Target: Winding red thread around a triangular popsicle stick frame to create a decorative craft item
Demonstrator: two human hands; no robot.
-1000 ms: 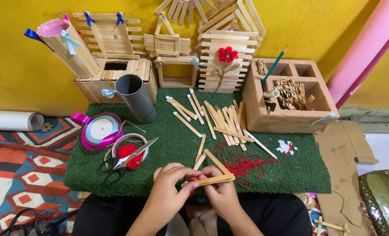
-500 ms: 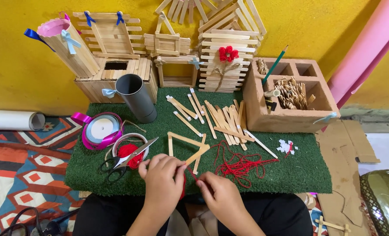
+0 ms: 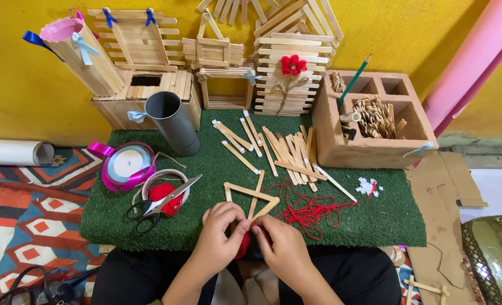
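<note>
- Centrally, red yarn sits pinched between both hands at the near edge of the green turf tabletop.
- Left hand grip: clenched on the yarn.
- Right hand grip: clenched on the yarn.
- Stick triangle lies just beyond the fingers; scissors lie to the left.

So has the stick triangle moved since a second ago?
Yes. The stick triangle left the hands and now lies flat on the green mat, farther from the person, toward the loose sticks.
</note>
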